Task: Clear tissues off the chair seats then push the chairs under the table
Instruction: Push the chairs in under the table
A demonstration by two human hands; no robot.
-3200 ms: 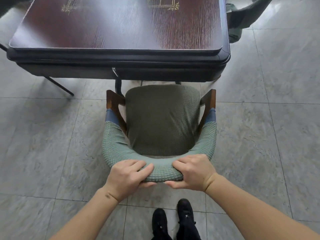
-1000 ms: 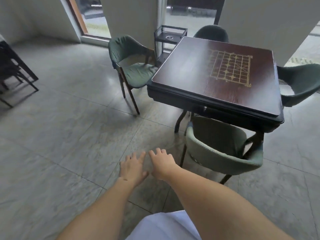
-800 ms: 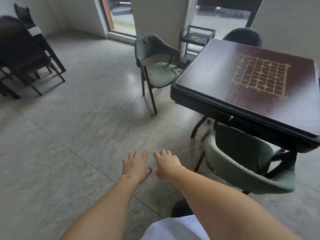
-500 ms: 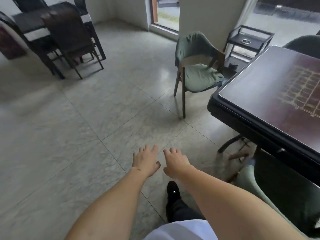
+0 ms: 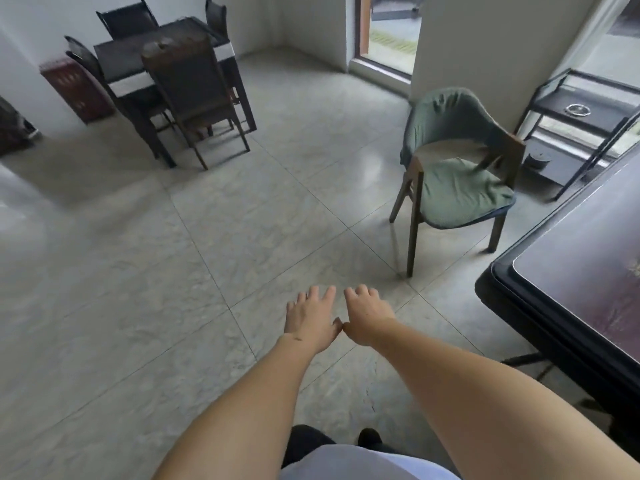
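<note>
A green-covered chair [image 5: 457,181] with wooden legs stands pulled out from the dark table [image 5: 585,271], whose corner fills the right edge. Its seat cushion shows no tissue that I can make out. My left hand [image 5: 311,318] and my right hand [image 5: 367,315] are stretched out side by side over the tiled floor, palms down, fingers apart, both empty. They hover well short of the chair, down and left of it.
A black metal side rack [image 5: 585,126] with an ashtray stands behind the green chair. A second dark dining table [image 5: 156,50] with several dark chairs sits at the far left. A red-brown box [image 5: 76,88] stands by the left wall. Open tiled floor lies between.
My hands let go of the first chair, now pushed under the table. My view has swung left; the second green chair has come nearer. Both hands stay empty in front of me.
</note>
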